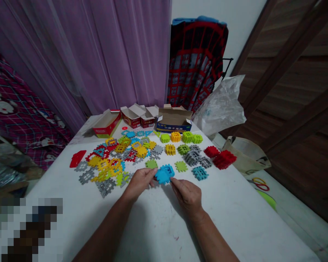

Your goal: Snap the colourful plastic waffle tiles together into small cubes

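Blue interlocking plastic building pieces (164, 175), at least two overlapped, are held just above the table between my two hands. My left hand (140, 182) pinches their left edge between thumb and fingers. At the lower right edge, my right hand (189, 195) grips them with its thumb and fingertips. A light green square piece (151, 164) lies just beyond my left hand, and another green piece (181, 166) lies beyond my right. Blue square pieces (200, 173) are stacked to the right. A mixed heap of yellow, grey, red and blue pieces (114, 156) spreads out on the left.
On the white table (158, 225), grey stacks (193, 157), red stacks (224, 159) and yellow stacks (170, 149) stand at right. Along the back are a blue open box (174, 126) and red open boxes (107, 128). A plastic bag (221, 105) and scissors (259, 183) are beyond the right edge.
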Motion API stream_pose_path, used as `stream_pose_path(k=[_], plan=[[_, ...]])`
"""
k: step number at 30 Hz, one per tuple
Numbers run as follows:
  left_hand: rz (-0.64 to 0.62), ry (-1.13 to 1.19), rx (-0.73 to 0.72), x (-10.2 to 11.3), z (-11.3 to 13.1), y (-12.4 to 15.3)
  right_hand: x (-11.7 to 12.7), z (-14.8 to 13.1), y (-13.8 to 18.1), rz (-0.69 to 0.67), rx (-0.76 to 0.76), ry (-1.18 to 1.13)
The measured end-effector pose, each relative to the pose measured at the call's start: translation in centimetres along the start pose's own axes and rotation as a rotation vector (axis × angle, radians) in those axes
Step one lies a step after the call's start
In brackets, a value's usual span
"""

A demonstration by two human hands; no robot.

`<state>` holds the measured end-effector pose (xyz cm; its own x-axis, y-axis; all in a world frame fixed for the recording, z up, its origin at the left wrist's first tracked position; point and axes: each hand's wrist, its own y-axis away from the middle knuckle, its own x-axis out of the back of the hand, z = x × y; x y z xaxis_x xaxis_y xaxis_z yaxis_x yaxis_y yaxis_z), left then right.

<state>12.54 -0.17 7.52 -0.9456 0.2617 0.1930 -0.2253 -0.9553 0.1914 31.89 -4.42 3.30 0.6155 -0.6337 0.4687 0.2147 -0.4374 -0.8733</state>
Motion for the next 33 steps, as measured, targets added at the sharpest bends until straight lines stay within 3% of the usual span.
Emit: stream_pose_path(k=[16,25,33], plan=[[-0.039,-0.020,0.067,0.2,0.1,0.0,-0.1,-0.3,0.1,-0.095,-0.115,-0.084],[-0.187,0.007,-0.009,1.3,0.0,0.3,0.0,-0.9,0.4,-0.074,-0.591,-0.311],[-0.145,-0.027,-0.014,0.5,-0.7,0.2,-0.1,-1.4,0.0,-0.080,-0.707,-0.434]])
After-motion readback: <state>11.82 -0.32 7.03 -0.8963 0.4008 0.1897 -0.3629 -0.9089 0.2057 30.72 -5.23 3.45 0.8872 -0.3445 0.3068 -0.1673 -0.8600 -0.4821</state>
